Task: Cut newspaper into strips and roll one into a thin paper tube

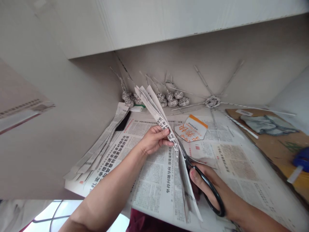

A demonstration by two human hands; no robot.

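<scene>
My left hand pinches a sheaf of long, narrow newspaper strips at about their middle. The strips slant from upper left to lower right, their upper ends fanned apart and their lower ends hanging near the table's front edge. My right hand grips black-handled scissors, with thumb and fingers in the handle loops. The scissor blades point up and left and lie along the right edge of the strips, just below my left hand. How far the blades are apart I cannot make out.
Newspaper sheets cover the table. More cut strips lie at left, partly over a black flat object. Woven paper gourds and a star-like woven piece stand at the back wall. A hexagonal card and cardboard lie rightward.
</scene>
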